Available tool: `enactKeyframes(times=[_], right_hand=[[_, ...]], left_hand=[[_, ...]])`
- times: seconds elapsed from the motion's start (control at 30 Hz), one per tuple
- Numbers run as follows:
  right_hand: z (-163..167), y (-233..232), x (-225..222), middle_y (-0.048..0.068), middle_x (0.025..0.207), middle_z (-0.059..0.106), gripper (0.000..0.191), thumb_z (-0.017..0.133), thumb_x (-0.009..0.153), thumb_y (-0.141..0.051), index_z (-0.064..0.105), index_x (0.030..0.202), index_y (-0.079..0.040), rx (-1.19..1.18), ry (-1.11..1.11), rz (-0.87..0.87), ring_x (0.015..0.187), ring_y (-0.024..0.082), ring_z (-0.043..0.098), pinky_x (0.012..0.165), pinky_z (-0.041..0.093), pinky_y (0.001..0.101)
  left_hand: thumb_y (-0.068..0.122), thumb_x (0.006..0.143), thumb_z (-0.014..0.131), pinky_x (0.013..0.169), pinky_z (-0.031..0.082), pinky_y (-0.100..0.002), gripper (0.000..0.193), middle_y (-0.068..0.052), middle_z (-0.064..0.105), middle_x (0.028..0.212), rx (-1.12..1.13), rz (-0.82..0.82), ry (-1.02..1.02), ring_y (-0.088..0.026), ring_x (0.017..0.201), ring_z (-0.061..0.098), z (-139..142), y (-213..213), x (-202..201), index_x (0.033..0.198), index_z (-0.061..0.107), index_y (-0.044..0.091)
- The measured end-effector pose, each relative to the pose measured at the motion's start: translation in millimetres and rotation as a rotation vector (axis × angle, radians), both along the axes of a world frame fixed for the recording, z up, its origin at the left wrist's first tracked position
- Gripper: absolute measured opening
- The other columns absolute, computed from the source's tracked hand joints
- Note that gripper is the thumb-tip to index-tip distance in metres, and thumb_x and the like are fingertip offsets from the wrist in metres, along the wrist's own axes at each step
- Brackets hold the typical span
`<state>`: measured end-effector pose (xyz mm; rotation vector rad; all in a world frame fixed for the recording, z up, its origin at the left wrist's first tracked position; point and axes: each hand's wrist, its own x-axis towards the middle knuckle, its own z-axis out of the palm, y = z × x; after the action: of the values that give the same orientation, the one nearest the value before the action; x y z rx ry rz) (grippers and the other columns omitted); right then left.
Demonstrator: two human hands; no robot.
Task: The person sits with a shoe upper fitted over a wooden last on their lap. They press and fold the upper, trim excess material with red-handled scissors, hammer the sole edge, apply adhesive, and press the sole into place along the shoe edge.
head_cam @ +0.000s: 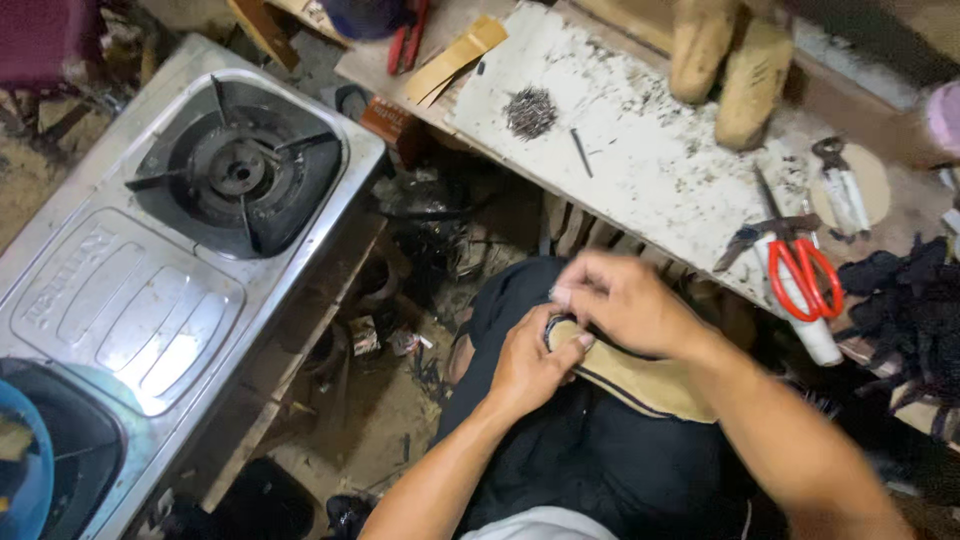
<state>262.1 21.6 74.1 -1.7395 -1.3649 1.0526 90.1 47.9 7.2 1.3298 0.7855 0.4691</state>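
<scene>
The left hand [528, 362] is gripping the near end of a tan, dark-edged shoe piece [630, 375] lying across the lap, thumb pressing on top. The right hand [625, 300], blurred, is pinching at that same end just above, fingers curled together. Red-handled scissors [800, 265] are lying well to the right of it.

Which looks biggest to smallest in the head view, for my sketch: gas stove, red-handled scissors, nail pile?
1. Gas stove, by far.
2. Red-handled scissors.
3. Nail pile, though it lies farther away, so less sure.
</scene>
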Motion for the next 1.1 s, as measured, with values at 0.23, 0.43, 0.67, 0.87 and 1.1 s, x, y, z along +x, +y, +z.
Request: enactKeyframes(times=[0.23,0.43,0.67,0.87,1.1], right_hand=[[-9,-44,-28,0.007,0.077,0.066,0.02,0.07,0.091,-0.021,0.072,0.09,-0.001,0.036,-0.15,-0.081,0.067,0.015,0.064,0.061,0.051,0.0316],[-13,-46,-30,0.012,0.081,0.067,0.021,0.068,0.091,-0.021,0.07,0.09,0.0,0.141,-0.246,-0.059,0.069,0.024,0.068,0.065,0.053,0.0364],[-9,-45,-34,0.013,0.08,0.066,0.023,0.068,0.091,-0.021,0.069,0.089,0.002,0.126,-0.272,-0.068,0.067,0.026,0.068,0.063,0.052,0.0376],[-12,-44,-34,0.012,0.078,0.065,0.023,0.068,0.091,-0.022,0.069,0.088,0.001,0.144,-0.248,-0.074,0.065,0.025,0.067,0.061,0.051,0.0368],[-13,-43,-27,0.012,0.078,0.065,0.02,0.068,0.09,-0.021,0.072,0.089,-0.001,0.19,-0.247,0.027,0.068,0.027,0.067,0.062,0.051,0.0375]], left_hand=[[0.015,0.088,0.067,0.057,0.058,-0.03,0.033,-0.01,0.07,0.089,0.102,-0.003,-0.061,-0.014,0.065,0.068,-6,-3,-2,0.117,0.065,0.0],[0.016,0.087,0.066,0.053,0.057,-0.029,0.037,-0.01,0.069,0.09,0.064,-0.008,-0.026,-0.014,0.061,0.068,-7,-8,-1,0.121,0.063,0.0],[0.018,0.089,0.068,0.053,0.058,-0.029,0.039,-0.011,0.069,0.09,0.031,-0.005,-0.057,-0.012,0.06,0.068,0,-9,-3,0.122,0.062,-0.001],[0.021,0.09,0.068,0.053,0.056,-0.029,0.039,-0.012,0.07,0.084,0.014,-0.015,-0.008,-0.013,0.058,0.068,2,-8,-4,0.122,0.062,0.0],[0.013,0.087,0.065,0.052,0.057,-0.029,0.038,-0.011,0.069,0.09,0.047,-0.019,-0.049,-0.014,0.059,0.067,1,-7,-2,0.122,0.061,-0.001]])
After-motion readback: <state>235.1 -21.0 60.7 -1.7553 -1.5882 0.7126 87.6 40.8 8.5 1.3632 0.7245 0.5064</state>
